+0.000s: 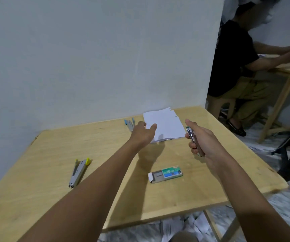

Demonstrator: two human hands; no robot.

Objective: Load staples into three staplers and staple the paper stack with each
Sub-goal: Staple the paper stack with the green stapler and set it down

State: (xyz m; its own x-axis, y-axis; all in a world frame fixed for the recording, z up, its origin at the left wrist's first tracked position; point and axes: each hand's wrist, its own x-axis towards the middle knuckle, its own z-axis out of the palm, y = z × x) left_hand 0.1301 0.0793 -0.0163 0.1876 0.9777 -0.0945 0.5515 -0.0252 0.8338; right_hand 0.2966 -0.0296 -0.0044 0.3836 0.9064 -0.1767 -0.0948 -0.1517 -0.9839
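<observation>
A flat white paper stack [165, 126] with a ragged far edge lay on the pale wooden bench [36, 172]. Its near-left corner was reached by the half-open, empty left hand [143, 133]. Just right of it, a slim metal stapler [194, 141] was gripped in the right hand [201, 144].

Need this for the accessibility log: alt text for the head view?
The right hand holds a stapler while the open left hand reaches toward a paper stack on a wooden table. A yellow stapler, blue stapler and open staple box lie nearby.
</observation>
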